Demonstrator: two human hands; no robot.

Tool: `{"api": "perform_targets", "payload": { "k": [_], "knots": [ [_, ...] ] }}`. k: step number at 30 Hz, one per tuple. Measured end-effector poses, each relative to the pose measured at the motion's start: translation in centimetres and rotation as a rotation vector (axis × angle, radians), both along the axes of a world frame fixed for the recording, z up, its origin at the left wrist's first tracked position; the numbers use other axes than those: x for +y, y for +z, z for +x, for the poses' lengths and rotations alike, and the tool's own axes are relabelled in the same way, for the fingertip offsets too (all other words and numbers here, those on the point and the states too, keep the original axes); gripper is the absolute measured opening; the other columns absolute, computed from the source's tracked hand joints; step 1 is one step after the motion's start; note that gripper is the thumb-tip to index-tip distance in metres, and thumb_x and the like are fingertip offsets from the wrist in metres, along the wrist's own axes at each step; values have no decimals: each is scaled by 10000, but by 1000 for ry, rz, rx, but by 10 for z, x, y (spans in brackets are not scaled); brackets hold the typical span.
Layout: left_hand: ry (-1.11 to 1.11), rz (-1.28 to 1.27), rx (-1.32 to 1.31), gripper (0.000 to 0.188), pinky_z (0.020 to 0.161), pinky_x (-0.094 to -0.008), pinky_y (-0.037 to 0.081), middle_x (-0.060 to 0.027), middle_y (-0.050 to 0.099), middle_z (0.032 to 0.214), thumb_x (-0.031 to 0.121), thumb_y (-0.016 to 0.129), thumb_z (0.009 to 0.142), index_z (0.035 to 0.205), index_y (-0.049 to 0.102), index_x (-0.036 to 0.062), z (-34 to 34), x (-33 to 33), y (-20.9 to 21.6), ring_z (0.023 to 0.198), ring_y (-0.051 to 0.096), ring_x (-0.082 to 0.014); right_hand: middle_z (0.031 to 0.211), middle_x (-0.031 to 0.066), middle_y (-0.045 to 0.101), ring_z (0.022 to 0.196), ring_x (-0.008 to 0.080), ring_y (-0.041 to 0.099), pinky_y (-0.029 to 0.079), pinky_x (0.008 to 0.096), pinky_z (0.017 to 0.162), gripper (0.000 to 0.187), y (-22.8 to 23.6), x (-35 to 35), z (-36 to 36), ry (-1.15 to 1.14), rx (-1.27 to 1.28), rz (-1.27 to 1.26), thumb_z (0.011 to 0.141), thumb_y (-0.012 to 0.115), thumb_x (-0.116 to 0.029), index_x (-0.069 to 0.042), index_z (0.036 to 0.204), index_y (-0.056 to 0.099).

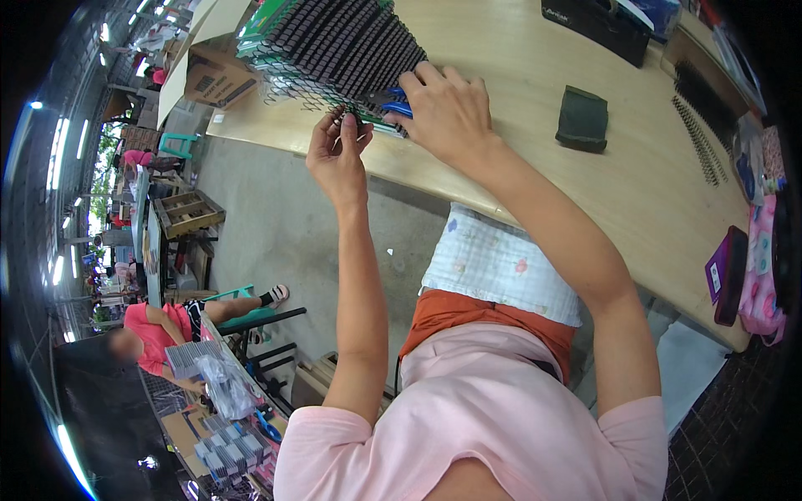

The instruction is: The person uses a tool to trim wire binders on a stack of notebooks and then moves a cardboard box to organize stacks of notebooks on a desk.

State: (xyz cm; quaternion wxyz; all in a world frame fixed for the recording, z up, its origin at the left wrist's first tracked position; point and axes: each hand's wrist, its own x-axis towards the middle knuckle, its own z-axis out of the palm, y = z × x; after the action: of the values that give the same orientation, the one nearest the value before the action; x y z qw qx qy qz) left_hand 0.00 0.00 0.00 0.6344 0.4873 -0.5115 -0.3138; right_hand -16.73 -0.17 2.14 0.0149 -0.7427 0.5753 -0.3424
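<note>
Dozens of spiral-bound notebooks (342, 50) sit stacked at the wooden surface (518, 108) edge; my right hand (447, 108) clamps blue pliers (394, 102), left hand (338, 150) pinching springy wire. Heavy stack; grip covers, not coils.

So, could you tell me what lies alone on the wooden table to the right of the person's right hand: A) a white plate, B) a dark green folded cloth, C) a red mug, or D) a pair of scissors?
B: a dark green folded cloth lies by itself on the bare wooden table, to the right of the right hand.
</note>
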Motion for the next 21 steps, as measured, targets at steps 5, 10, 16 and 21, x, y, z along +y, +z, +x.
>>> {"api": "perform_targets", "payload": {
  "k": [5,10,16,21],
  "knots": [
    [-12,-86,-9,269,708,-285,615,-141,661,930,76,629,949,1154,580,-91,-2,-2,18,781,667,-156,970,68,656,918,273,646,495,474,731,272,8,-6,12,5,2,-129,812,710,-291,-78,978,683],
    [-5,-63,20,250,705,-281,614,-136,667,899,84,624,954,1133,590,-87,-6,-2,16,779,667,-151,954,74,657,899,269,649,494,466,719,203,3,-15,11,53,19,77,801,659,-187,-71,966,685],
    [20,-41,-14,258,692,-273,611,-131,668,885,98,631,953,1127,591,-87,-6,4,16,752,663,-143,955,74,656,887,262,646,485,466,708,277,2,1,5,-34,-14,-167,812,696,-305,-69,957,685],
    [25,-72,-20,260,664,-264,605,-123,664,865,104,639,950,1119,595,-89,-10,1,23,732,659,-138,952,69,658,891,260,652,488,449,708,379,8,-6,11,-22,21,-128,784,734,-406,-79,967,680]
  ]
}}
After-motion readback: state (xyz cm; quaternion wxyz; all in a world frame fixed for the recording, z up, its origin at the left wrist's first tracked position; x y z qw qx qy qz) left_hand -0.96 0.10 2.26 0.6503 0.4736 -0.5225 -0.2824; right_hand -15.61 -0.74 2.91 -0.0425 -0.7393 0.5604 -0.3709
